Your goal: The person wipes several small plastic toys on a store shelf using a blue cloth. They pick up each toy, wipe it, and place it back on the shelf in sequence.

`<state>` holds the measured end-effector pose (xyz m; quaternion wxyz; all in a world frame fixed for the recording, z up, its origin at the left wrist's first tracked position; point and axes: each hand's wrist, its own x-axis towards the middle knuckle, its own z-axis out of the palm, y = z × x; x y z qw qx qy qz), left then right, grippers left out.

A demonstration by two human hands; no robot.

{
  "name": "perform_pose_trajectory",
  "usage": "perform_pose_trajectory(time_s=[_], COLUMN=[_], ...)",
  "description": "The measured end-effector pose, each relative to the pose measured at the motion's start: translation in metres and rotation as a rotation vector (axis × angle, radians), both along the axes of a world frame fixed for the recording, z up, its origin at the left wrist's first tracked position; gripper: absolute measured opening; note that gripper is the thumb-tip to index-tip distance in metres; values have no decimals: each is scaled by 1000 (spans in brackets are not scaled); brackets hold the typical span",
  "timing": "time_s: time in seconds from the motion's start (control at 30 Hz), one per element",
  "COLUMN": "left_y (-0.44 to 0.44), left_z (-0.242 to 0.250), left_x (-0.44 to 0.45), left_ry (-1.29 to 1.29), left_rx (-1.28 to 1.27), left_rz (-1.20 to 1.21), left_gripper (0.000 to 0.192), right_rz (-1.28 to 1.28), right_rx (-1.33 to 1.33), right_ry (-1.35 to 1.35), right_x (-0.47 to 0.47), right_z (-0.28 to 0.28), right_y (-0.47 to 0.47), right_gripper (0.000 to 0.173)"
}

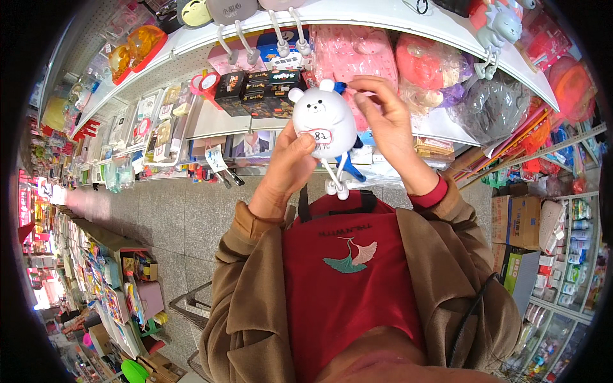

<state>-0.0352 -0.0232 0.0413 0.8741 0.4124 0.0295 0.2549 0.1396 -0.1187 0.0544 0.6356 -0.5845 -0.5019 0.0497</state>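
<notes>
My left hand (293, 160) grips a white bear figurine (330, 112) by its side, with the thumb on the front. The figurine has a round body, a small painted face and two dangling legs with white feet. A price sticker with a red border is on its belly. Behind the figurine hangs a blue cloth (352, 167), which shows beside the ear and below the body; most of it is hidden. My right hand (390, 122) is raised at the figurine's right, its fingers apart and curled, the fingertips close to the cloth by the ear. Whether they touch it is unclear.
A white shelf (364, 13) crosses above, with more long-legged figurines (500, 28) on it. Below are black boxes (258, 91), pink plush goods (354, 57) in plastic and a price tag (216, 158). Cardboard cartons (522, 222) stand at right, a metal-framed chair (191, 304) at left.
</notes>
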Motion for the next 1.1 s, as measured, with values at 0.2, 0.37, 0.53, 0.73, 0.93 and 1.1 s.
perform_pose_trajectory(time_s=[0.2,0.37,0.53,0.73,0.93,1.1], left_y=[2,-3,-10,-11,-7,-32], left_z=[6,11,15,16,33,40], left_x=[6,9,10,11,9,20], left_ry=[18,61,182,70,218,106], left_rx=[103,200,307,251,466,846], left_rz=[125,109,71,28,487,634], left_gripper=[73,72,71,55,38,26], right_rz=[269,248,327,436,402,390], right_rx=[-120,-211,-291,-159,-144,-234], right_ry=[-23,-100,105,392,471,350], right_x=[-10,-18,-16,-7,5,10], right_z=[24,30,26,19,20,20], right_y=[-29,-31,-35,-40,-50,-56], right_gripper=[52,77,84,78,76,81])
